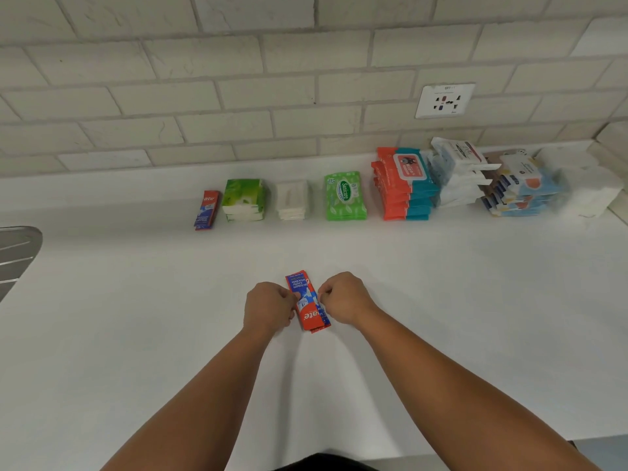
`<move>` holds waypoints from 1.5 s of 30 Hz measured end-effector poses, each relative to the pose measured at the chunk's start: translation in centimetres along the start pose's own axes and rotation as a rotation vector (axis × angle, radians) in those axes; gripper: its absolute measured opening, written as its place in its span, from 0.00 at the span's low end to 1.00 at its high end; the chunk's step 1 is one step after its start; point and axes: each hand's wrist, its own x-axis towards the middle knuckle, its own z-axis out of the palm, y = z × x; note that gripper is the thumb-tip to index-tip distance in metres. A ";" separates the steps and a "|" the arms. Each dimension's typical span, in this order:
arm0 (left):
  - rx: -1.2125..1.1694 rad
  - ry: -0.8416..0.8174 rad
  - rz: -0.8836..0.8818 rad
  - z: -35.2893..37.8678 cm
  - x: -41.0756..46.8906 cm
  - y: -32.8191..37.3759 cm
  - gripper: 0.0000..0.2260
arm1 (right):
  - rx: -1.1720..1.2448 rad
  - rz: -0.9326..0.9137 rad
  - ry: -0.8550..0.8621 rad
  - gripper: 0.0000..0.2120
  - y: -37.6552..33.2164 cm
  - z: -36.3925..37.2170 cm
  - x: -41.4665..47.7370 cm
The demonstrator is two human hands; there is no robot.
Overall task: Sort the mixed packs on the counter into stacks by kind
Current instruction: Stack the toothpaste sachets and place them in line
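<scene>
Toothpaste sachets (308, 302) (red/blue, a small stack) sit near centre on the white counter (441, 300). Left hand (270, 307) and right hand (345, 297) pinch the stack from either side, fingers curled shut on its edges. Far row by the tiled wall, left to right: another toothpaste sachet pile (206, 209), green tissue packs (244, 199), white packs (292, 199), green Sanicare wipes (345, 195), red/teal wipes stack (404, 185), white wipes stack (458, 173), blue packs (523, 190).
</scene>
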 end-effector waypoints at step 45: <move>0.607 0.036 0.780 2.0 -2.3 -5.4 0.33 | -0.299 -0.441 0.022 0.24 4.9 2.7 -1.8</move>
